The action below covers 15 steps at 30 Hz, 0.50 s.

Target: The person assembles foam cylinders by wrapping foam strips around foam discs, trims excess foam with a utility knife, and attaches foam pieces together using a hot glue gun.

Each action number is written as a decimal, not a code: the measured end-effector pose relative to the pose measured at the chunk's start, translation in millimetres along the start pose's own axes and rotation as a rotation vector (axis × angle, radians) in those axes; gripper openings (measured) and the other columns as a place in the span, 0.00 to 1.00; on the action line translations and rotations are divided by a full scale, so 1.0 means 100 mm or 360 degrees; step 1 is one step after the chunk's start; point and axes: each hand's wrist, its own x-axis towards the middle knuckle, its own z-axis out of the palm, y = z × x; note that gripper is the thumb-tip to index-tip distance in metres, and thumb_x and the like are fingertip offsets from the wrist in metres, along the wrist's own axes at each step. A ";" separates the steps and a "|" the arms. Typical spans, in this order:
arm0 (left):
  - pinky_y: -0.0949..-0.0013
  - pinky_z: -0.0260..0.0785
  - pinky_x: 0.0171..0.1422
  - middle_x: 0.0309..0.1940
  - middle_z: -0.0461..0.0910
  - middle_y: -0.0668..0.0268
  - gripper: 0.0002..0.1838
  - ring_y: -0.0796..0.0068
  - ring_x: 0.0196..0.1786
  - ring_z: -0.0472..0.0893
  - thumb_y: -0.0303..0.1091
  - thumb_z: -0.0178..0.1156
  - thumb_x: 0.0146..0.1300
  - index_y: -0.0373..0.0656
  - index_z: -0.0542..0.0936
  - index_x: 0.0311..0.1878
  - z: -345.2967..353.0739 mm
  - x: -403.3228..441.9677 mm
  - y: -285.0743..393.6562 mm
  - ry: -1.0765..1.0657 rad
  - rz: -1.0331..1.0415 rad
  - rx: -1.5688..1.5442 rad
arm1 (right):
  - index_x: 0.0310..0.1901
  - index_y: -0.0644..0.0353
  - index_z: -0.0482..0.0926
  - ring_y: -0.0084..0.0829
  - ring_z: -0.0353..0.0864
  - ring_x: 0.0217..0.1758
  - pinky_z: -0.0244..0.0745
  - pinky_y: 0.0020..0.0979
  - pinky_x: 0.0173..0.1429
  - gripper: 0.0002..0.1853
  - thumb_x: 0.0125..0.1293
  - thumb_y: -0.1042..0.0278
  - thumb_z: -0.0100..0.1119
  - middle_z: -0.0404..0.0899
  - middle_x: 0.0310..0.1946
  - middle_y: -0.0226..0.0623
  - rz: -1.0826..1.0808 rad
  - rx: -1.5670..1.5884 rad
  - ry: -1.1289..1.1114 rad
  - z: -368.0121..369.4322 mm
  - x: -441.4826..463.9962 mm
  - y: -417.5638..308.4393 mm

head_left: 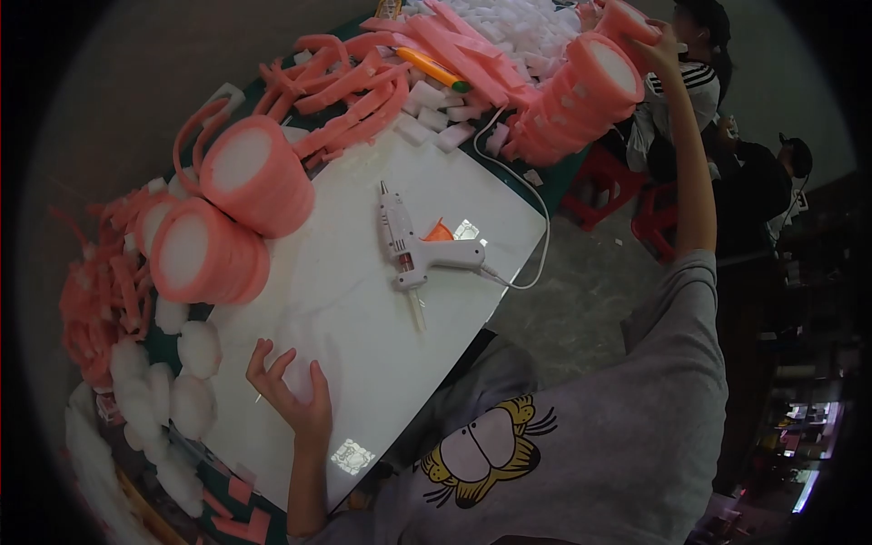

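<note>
1. Pink foam wraps the white-cored cylinder at the worktop's far right end; the right hand is on it, though I can't tell whether its fingers pinch.
2. It looks light, soft and easily dented; a broad hold around its sides should suit.
3. Left hand: fingers spread and bent over the white board.
4. Just beside the cylinder, a ribbed foam stack crowds it; the glue gun and its cord lie between the hands.

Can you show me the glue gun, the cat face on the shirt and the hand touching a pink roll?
Glue gun [414,253]: head view, where body meets handle.
Cat face [480,451]: head view, on its big pale eyes.
Right hand [663,54]: head view, back of the hand.
</note>
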 end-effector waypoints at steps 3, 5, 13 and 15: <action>0.51 0.51 0.68 0.57 0.60 0.53 0.19 0.51 0.65 0.59 0.19 0.60 0.50 0.40 0.70 0.47 0.00 0.00 0.00 -0.0002 0.0001 0.0004 | 0.56 0.66 0.67 0.34 0.75 0.51 0.74 0.31 0.51 0.39 0.46 0.52 0.75 0.72 0.48 0.44 -0.0130 -0.0035 -0.0085 0.07 0.00 0.11; 0.51 0.52 0.68 0.57 0.60 0.53 0.19 0.51 0.65 0.59 0.19 0.60 0.50 0.40 0.70 0.47 0.00 0.00 0.01 -0.0003 -0.0011 -0.0011 | 0.56 0.66 0.67 0.33 0.75 0.51 0.74 0.31 0.51 0.40 0.46 0.53 0.75 0.72 0.48 0.43 -0.0176 -0.0040 -0.0115 0.09 -0.04 -0.03; 0.51 0.51 0.68 0.57 0.60 0.53 0.19 0.51 0.65 0.60 0.19 0.60 0.50 0.41 0.71 0.46 -0.01 0.00 0.00 -0.0015 -0.0006 0.0003 | 0.56 0.64 0.67 0.38 0.68 0.62 0.63 0.36 0.64 0.42 0.45 0.44 0.73 0.66 0.57 0.48 -0.0188 0.0015 0.0496 -0.32 -0.46 -1.02; 0.51 0.51 0.68 0.57 0.60 0.53 0.19 0.51 0.65 0.60 0.19 0.60 0.50 0.41 0.71 0.46 -0.01 0.00 0.00 -0.0017 -0.0009 0.0010 | 0.58 0.64 0.65 0.37 0.64 0.65 0.58 0.35 0.66 0.43 0.47 0.46 0.73 0.63 0.60 0.46 -0.0079 0.0231 0.0379 -0.46 -0.69 -1.37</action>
